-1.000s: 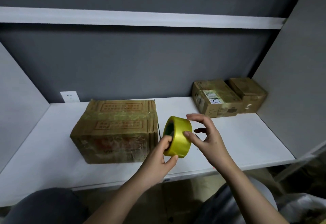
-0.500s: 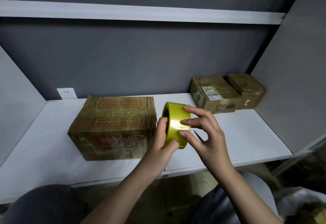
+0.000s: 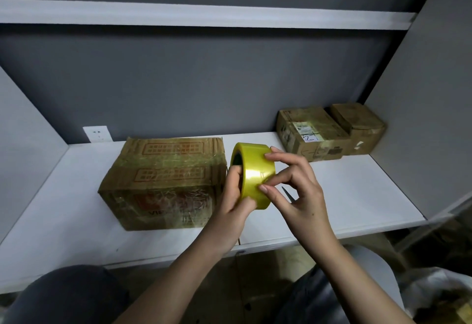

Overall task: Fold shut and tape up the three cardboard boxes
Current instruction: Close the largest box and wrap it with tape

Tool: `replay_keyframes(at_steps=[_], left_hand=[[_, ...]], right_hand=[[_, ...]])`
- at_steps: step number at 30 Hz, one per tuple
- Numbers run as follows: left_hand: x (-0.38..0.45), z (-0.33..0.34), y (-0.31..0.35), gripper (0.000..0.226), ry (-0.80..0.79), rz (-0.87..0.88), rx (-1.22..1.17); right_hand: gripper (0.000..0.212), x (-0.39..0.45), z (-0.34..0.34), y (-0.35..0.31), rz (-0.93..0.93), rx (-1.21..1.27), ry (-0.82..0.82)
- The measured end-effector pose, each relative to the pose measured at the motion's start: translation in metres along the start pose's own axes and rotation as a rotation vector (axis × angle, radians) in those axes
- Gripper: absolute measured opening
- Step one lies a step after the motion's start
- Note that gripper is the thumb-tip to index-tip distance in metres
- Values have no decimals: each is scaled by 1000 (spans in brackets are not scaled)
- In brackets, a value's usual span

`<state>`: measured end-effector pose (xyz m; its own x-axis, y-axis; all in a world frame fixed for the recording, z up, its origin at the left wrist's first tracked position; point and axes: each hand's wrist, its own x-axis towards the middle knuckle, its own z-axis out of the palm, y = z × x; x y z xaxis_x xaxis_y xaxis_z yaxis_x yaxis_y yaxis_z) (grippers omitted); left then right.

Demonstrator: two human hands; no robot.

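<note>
I hold a roll of yellow packing tape (image 3: 251,170) in the air just above the white shelf (image 3: 357,191). My left hand (image 3: 233,196) grips it from the left, fingers at its core and thumb under the rim. My right hand (image 3: 298,196) has its curled forefinger and thumb tips on the roll's outer face. A large taped cardboard box (image 3: 163,180), flaps shut, lies directly left of the roll. Two smaller closed boxes stand at the back right: one with a white label (image 3: 313,132) and a plainer one (image 3: 360,127) beside it.
A thin dark pointed thing (image 3: 288,194) shows under my right hand; I cannot tell what it is. A wall socket (image 3: 97,133) sits behind the large box. Grey panels wall in the shelf on both sides, and another shelf (image 3: 204,14) runs overhead.
The roll has risen and shifted slightly toward the large box. My right hand, which hovered apart from it, has come down so its fingertips lie on the roll's face.
</note>
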<state>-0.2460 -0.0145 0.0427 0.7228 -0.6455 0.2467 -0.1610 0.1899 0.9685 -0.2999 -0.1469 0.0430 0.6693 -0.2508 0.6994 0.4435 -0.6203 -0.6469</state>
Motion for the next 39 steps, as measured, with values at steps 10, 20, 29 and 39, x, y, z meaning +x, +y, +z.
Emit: replay_keyframes(at_steps=[10,20,29,39], left_hand=[[-2,2,-2,37,65,-7,-7],[0,3,4,31,61,44,39],[5,8,7,48,99,34,-17],[5,7,0,50,122,36,-9]], right_hand=[[21,-4,9,0,-48,-107,134],[16,-4,12,-5,65,97,130],[31,-2,13,-8,2,-98,244],[18,-2,14,-4,-8,-97,247]])
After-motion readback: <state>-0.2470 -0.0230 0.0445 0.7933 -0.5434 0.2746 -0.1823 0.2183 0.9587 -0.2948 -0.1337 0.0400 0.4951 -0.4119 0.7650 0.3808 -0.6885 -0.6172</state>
